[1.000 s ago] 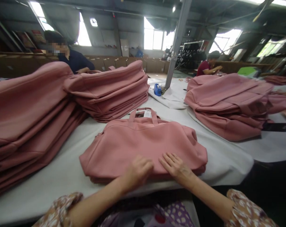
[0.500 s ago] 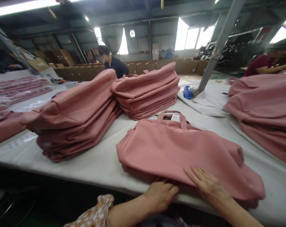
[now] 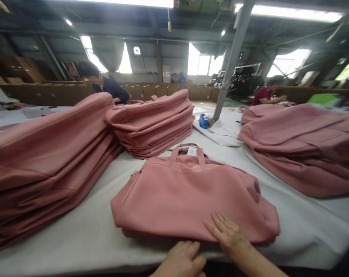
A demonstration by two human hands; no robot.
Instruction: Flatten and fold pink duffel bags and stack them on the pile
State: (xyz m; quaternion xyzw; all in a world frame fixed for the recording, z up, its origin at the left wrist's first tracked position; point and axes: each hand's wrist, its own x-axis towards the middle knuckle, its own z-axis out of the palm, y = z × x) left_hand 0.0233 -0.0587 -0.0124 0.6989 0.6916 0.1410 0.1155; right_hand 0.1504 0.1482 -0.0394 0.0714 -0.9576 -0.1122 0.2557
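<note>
A pink duffel-style bag (image 3: 180,200) lies on its side on the white-covered table, close to the front edge. Its two handles (image 3: 174,156) point away from me, with a white tag (image 3: 191,151) between them. My right hand (image 3: 228,232) rests flat on the bag's lower front, fingers spread. Just below the bag's near edge is my left hand (image 3: 183,259), its fingers curled; whether anything is in them is hidden.
Tall stacks of pink bags stand at left (image 3: 47,154) and back centre (image 3: 154,123); another pile (image 3: 301,142) is at right. A blue tape dispenser (image 3: 203,121) sits by a metal post (image 3: 230,57). Two people work farther back.
The view has swung to the right, so everything sits farther left. My left hand has drawn back from the bag's underside; my right hand stays on the bag.
</note>
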